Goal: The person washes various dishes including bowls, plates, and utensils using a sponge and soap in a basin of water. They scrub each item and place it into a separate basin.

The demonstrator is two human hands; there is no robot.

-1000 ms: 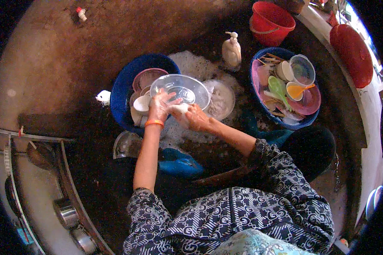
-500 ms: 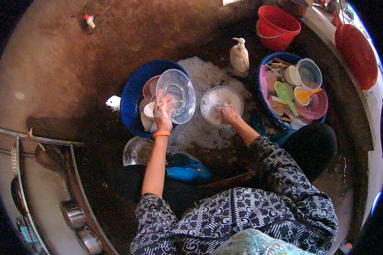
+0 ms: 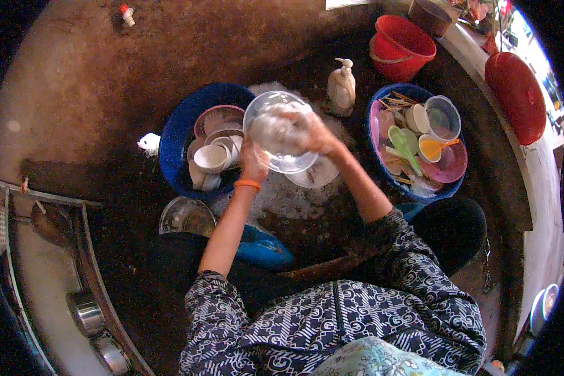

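My left hand [image 3: 255, 160] is closed on the rim of a clear plastic bowl [image 3: 296, 165], tilted above the wet floor. My right hand [image 3: 321, 136] reaches into this bowl, its fingers on a white foamy wad [image 3: 276, 128]. Motion smears the wad, so its exact kind is unclear. Partly hidden beneath the held bowl is a second bowl [image 3: 319, 177] of suds. Just left, a blue basin [image 3: 172, 147] holds white cups [image 3: 211, 158] and a pink container [image 3: 216, 119].
On the right, another blue basin [image 3: 377, 156] contains a green spoon [image 3: 402, 143], an orange spoon [image 3: 433, 149], chopsticks and tubs. Beyond stand a pump bottle [image 3: 341, 89] and red bucket [image 3: 404, 50]. A clear container [image 3: 187, 216] lies near my left forearm; metal pots [image 3: 88, 313] are lower left.
My left hand has brought the clear bowl rightward from over the left basin. My right hand has risen from the suds bowl into the held bowl with the white wad.
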